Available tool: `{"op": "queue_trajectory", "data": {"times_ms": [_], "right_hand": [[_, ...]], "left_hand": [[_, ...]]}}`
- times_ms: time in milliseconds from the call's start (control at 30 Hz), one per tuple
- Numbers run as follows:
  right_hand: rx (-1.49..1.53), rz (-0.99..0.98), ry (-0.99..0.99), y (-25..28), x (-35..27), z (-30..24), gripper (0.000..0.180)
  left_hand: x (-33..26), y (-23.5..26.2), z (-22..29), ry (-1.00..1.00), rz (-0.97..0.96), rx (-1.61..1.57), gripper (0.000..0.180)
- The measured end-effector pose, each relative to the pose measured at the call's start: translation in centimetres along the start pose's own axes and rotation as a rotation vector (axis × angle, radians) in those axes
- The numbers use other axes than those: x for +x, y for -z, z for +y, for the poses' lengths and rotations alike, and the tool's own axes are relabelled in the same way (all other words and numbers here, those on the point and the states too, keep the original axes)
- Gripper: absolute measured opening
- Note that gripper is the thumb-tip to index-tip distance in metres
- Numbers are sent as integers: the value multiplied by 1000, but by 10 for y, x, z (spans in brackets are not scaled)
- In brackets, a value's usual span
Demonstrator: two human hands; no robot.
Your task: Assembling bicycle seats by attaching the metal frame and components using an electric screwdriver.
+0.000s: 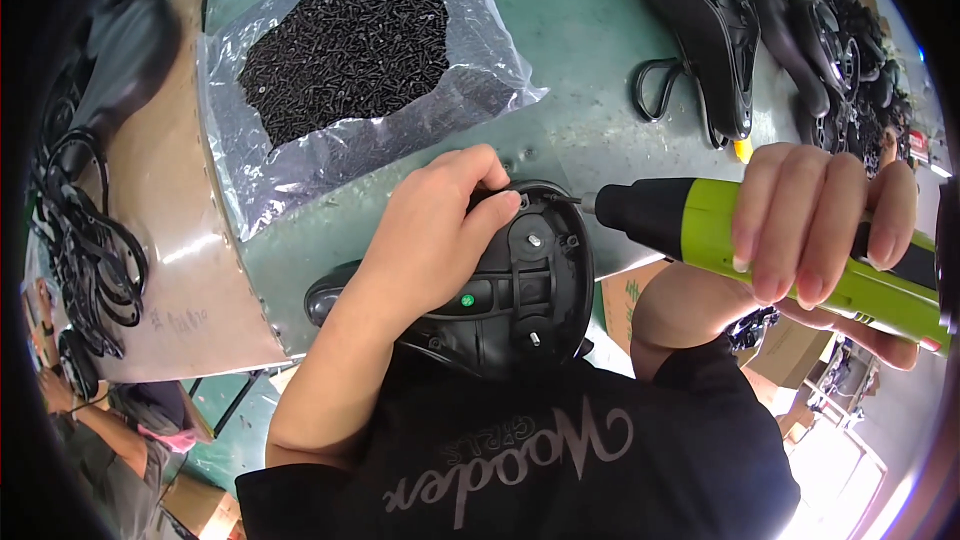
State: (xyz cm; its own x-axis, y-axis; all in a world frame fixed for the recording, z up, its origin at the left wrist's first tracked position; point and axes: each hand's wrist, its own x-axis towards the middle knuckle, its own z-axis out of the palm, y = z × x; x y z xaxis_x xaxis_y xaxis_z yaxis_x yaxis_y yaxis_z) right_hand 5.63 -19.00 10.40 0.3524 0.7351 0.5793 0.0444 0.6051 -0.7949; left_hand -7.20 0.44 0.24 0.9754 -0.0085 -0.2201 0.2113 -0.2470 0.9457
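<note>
A: So where's the upturned saddle (510, 290)? Go by the clear bag (470, 90) – the one with the pile of black screws (350, 55) in it.

B: Person's side of the bag and a bit right of it, near edge of the green counter (590, 60). Underside is up, so you get two silver bolts (534, 240) and a round green sticker (467, 300).

A: And the hands?

B: Left hand (425, 230) is between the bag and the person, lying over the saddle. Thumb and forefinger are at the rim, only a narrow gap between them. Can't tell if they're pinching anything, tbh. Right hand (810, 225) is well right of the bag, fingers wrapped round a green electric screwdriver (712, 225).

A: Bit on a screw?

B: Too small to tell. Its black nose points at the saddle's rim – that's all I've got.

A: Anything else around?

B: Another black saddle (715, 60) right of the bag, a smooth one (135, 55) left of it, and looped black cords (100, 230) further left, nearer the person.
</note>
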Motion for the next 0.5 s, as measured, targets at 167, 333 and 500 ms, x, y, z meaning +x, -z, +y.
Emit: {"op": "queue_trajectory", "data": {"times_ms": [167, 333, 500], "right_hand": [[37, -133, -111, -1, 14, 6, 56], [47, -201, -114, -3, 26, 23, 56], [179, -340, -188, 6, 38, 38, 49]], "left_hand": [[0, 0, -1, -34, 31, 43, 14], [0, -1, -1, -26, 30, 34, 18], [-1, -3, -2, -18, 43, 45, 15]]}}
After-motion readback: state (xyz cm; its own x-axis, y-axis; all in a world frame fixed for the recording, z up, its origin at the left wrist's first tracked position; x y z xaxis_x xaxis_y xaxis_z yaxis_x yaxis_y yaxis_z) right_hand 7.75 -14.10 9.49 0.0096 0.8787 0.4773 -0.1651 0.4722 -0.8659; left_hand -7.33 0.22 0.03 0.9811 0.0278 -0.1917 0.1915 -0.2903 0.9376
